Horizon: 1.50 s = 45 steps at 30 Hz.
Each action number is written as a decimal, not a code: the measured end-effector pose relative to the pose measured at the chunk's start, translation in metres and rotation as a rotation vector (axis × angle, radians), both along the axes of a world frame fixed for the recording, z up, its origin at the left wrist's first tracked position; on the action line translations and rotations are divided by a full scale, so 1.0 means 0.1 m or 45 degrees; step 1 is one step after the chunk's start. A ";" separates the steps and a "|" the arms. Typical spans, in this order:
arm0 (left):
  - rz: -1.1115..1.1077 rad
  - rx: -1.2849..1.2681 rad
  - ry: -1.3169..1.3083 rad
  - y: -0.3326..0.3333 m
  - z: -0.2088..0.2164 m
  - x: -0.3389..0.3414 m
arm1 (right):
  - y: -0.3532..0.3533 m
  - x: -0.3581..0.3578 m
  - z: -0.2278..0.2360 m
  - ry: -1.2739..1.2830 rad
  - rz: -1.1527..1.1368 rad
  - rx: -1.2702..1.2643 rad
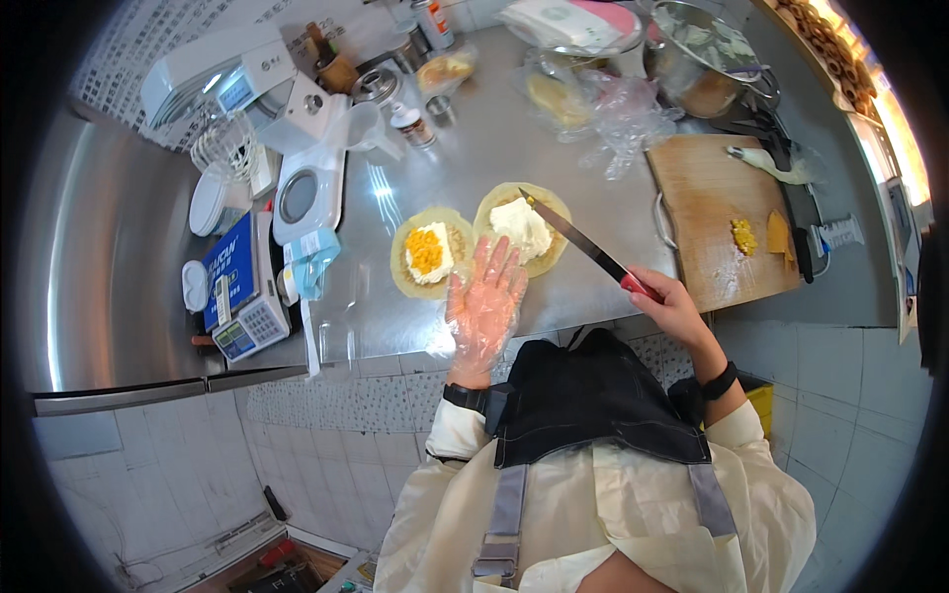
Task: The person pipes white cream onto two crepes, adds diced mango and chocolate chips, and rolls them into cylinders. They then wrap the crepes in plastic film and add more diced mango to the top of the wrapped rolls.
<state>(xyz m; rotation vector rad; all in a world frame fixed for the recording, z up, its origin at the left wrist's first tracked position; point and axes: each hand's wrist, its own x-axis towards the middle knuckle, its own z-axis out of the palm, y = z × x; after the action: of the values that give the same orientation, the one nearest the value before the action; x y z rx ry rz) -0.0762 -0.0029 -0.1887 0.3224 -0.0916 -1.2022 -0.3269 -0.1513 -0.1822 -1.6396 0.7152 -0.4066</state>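
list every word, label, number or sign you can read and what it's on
Blue panel: white lettering, legible but not copied here.
Wall: rows of dark characters, not copied here.
Scale keypad: markings too small to read.
White bottle's label: too small.
Orange-and-white can: too small.

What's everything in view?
Thin pancakes: two, pale yellow, centre
Cream: two portions, white, on pancakes
Diced filling: one heap, orange, on left pancake
Knife: one, dark and red, over right pancake
Cutting board: one, brown, right
Food cubes: one pile, yellow, on board
Piping bag: one, whitish, across board edge
Pot: one, silver, top right
Plastic bags: several, clear, beside pot
Mixer: one, white, upper left
Scale: one, white, left
Counter: one, silver, middle
Left fingers: five, clear-gloved, near right pancake
Right fingers: partly hidden, bare, around handle
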 end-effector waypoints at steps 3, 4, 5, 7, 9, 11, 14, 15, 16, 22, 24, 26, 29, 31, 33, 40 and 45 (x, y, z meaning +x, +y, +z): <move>-0.101 -0.037 0.007 -0.27 0.03 -0.21 | -0.03 -0.31 0.19 -0.053 0.005 0.334; -0.104 -0.057 0.039 -0.34 0.06 -0.28 | -0.06 -0.39 0.19 -0.071 0.024 0.402; -0.091 -0.089 0.050 -0.38 0.08 -0.33 | -0.09 -0.45 0.20 -0.087 0.051 0.469; -0.034 -0.162 0.074 -0.43 0.09 -0.39 | -0.13 -0.45 0.25 -0.128 0.110 0.447; 0.318 0.075 -0.462 -0.46 0.05 -0.35 | -0.15 -0.26 0.27 -0.159 0.185 0.373; 0.624 0.385 -1.167 -0.38 0.05 -0.23 | -0.20 0.02 0.23 -0.011 0.241 0.338; 0.836 0.956 -2.294 -0.07 0.01 0.18 | -0.21 0.66 0.12 0.109 0.354 0.319; 0.836 1.029 -2.303 0.06 -0.07 0.35 | -0.17 0.91 0.03 0.115 0.411 0.307; 0.828 1.088 -2.305 0.18 -0.13 0.52 | -0.14 1.15 -0.06 0.128 0.454 0.291; 0.512 1.292 -2.520 0.45 -0.37 0.97 | 0.06 1.74 -0.18 0.339 0.541 0.380; 0.339 1.244 -2.597 0.39 -0.46 1.01 | 0.11 1.76 -0.22 0.366 0.521 0.465; 0.250 1.212 -2.723 0.34 -0.59 1.09 | 0.13 1.76 -0.23 0.305 0.458 0.543; 0.221 1.256 -2.875 0.35 -0.68 1.14 | 0.14 1.66 -0.12 0.287 0.389 0.688; 0.135 1.400 -2.781 0.32 -0.63 1.13 | 0.12 1.54 -0.08 0.232 0.363 0.719; 0.117 1.490 -2.714 0.29 -0.60 1.14 | 0.10 1.43 -0.09 0.217 0.351 0.694; 0.292 1.344 -2.420 0.37 -0.57 1.24 | 0.20 1.37 -0.15 0.234 0.264 0.411; 0.546 0.471 -0.837 0.38 -0.63 1.23 | 0.18 1.20 -0.25 0.183 0.141 0.366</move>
<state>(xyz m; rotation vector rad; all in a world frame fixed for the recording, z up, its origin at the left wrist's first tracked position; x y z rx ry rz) 0.0465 0.0349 -0.2515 1.0045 -0.3525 -0.6439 -0.2072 -0.1334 -0.2067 -1.4366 0.7492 -0.1002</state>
